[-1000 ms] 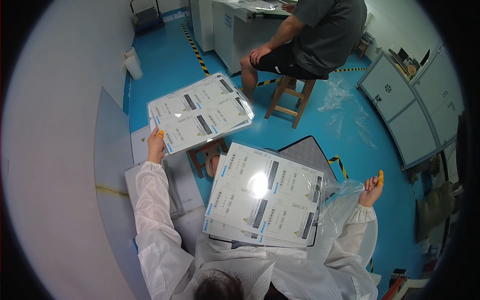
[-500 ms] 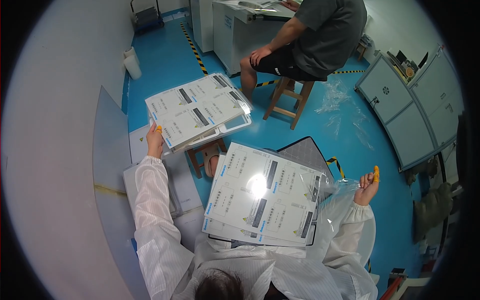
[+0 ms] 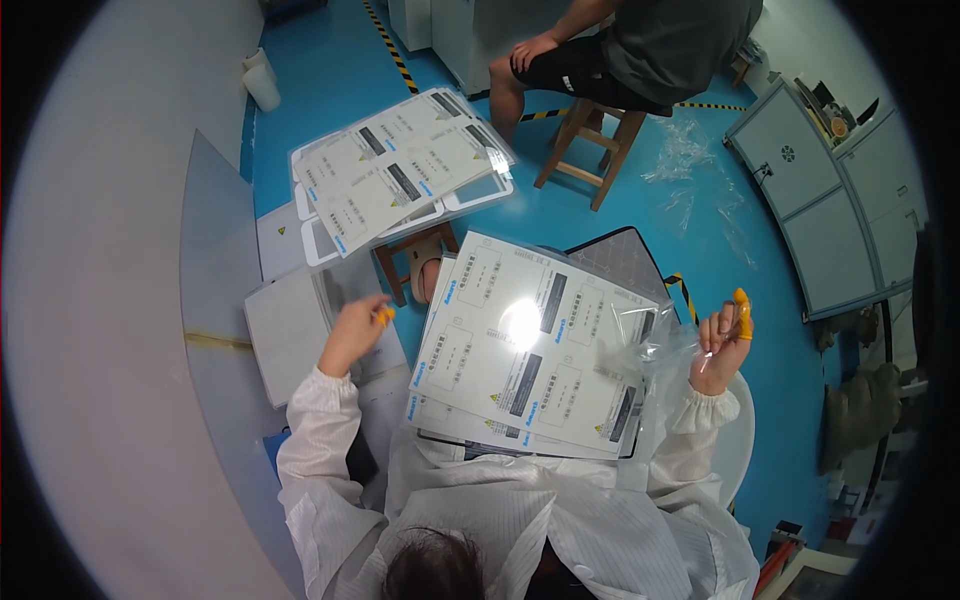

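Note:
A stack of white printed sheets (image 3: 482,330) lies on my lap, on a dark-edged board. My right hand (image 3: 722,350), thumb raised in an orange finger cot, is closed on a crumpled clear plastic film (image 3: 655,350). That film trails across the right edge of the lap sheets. Left of the lap stack, my left hand (image 3: 355,330) hangs in the air with nothing visible in it. Its fingers look loosely bent and apart, one wearing an orange cot. Ahead on the left, more printed sheets (image 3: 400,165) rest on a white plastic tray (image 3: 322,245) over a wooden stool.
A co-worker (image 3: 670,60) sits on a wooden stool (image 3: 590,155) beyond the lap. Clear film scraps (image 3: 690,165) lie on the blue floor to the right, near grey cabinets (image 3: 810,190). Boxes (image 3: 285,335) stand at the left, beside a leaning panel (image 3: 215,260).
My left hand has let go of the sheets on the tray and moved back toward my lap. My right hand has shifted slightly left, still gripping the film. The view has tilted down.

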`<move>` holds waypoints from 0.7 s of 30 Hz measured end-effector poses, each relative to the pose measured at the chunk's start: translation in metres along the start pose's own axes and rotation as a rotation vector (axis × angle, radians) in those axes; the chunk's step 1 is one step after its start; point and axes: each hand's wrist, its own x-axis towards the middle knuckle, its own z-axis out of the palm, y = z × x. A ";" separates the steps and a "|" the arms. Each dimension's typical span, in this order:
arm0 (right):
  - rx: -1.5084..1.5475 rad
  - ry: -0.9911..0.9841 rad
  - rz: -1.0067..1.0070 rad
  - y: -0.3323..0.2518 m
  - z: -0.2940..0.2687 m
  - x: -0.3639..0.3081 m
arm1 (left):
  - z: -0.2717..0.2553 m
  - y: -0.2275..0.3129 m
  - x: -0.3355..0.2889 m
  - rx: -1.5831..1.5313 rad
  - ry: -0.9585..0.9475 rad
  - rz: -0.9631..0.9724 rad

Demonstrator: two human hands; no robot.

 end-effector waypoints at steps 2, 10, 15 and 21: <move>-0.011 -0.084 0.053 0.014 0.010 -0.006 | 0.013 -0.005 -0.029 0.108 -0.291 -0.021; -0.286 -0.204 0.134 0.051 0.033 -0.029 | 0.030 0.041 -0.097 -0.100 -0.057 -0.050; -0.543 -0.353 0.000 0.055 0.023 -0.035 | 0.036 0.044 -0.099 -0.072 0.013 0.016; -0.786 -0.441 -0.028 0.051 0.011 -0.047 | 0.028 0.051 -0.090 -0.193 0.095 -0.119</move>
